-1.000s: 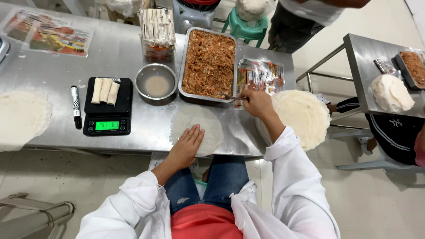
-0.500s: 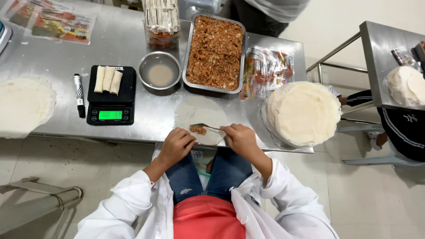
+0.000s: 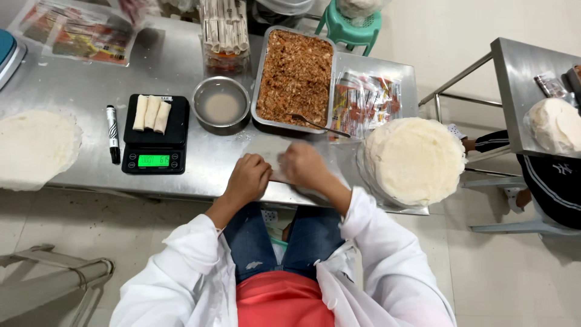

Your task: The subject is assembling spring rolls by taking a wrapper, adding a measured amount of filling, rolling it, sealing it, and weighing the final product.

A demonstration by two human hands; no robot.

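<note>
Rolling a thin, pale wrapper (image 3: pixel 275 158) at the near table (image 3: pixel 200 163) edge, you are curling both the left hand (image 3: pixel 248 178) and right hand (image 3: pixel 304 165) fingers down onto it; it looks soft, light, tear-prone, so you are best gripping the rolled edge evenly.

Green lit screen (image 3: pixel 154 160) on black scale near the bench's front edge. Red-orange sachets (image 3: pixel 365 102) toward the right edge. Colourful printed packets (image 3: pixel 78 30) at the back left corner.
</note>
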